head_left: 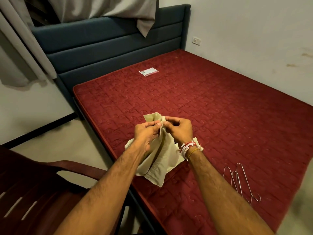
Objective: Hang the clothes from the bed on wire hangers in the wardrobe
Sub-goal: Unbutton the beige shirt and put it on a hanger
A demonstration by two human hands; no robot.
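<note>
Hangers (241, 183) of wire lie on the red mattress (211, 107), right of both forearms. Left hand (146, 131) and right hand (179, 128) pinch a beige garment (160, 165) above the mattress edge. Plastic packet (149, 72) near the blue headboard (105, 46); dark red chair (33, 192) at left.

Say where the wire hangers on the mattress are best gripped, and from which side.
Probably at the necks just behind the hooks, which lie nearest the person. The wire hangers lie flat and overlapped on the mattress, so come from above at that near end.
</note>
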